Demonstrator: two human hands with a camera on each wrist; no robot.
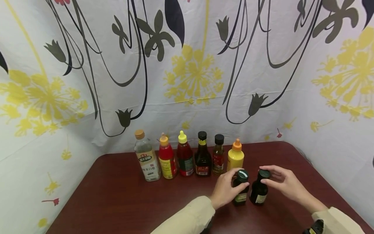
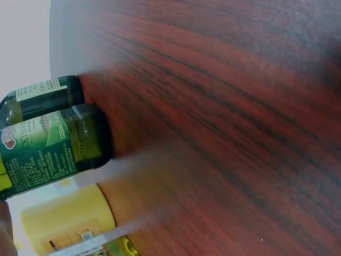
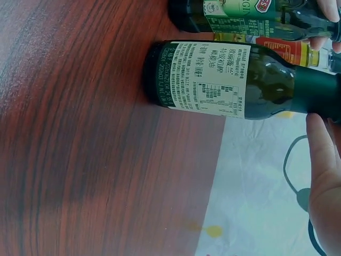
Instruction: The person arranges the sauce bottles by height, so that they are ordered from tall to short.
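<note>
On the right part of the table stand two dark green olive oil bottles with green caps. My left hand (image 1: 225, 189) holds the left olive oil bottle (image 1: 241, 197) by its top, thumb in front and fingers behind. The right one, a dark bottle (image 1: 258, 191) with a pale label, is held near its cap between the thumb and fingers of my right hand (image 1: 287, 183). Its printed back label (image 3: 210, 79) faces the right wrist camera, and a finger touches the neck. The left bottle's green label (image 2: 40, 141) shows in the left wrist view. Both bottles look upright, side by side and slightly apart.
Behind stands a row: a clear vinegar bottle (image 1: 148, 164), a red squeeze bottle (image 1: 167, 159), a dark red one (image 1: 185, 161), a dark sauce bottle (image 1: 203, 159), a small black-capped bottle (image 1: 218, 159) and a yellow squeeze bottle (image 1: 235, 158). A patterned cloth (image 1: 187, 74) hangs behind the brown table (image 1: 117, 201).
</note>
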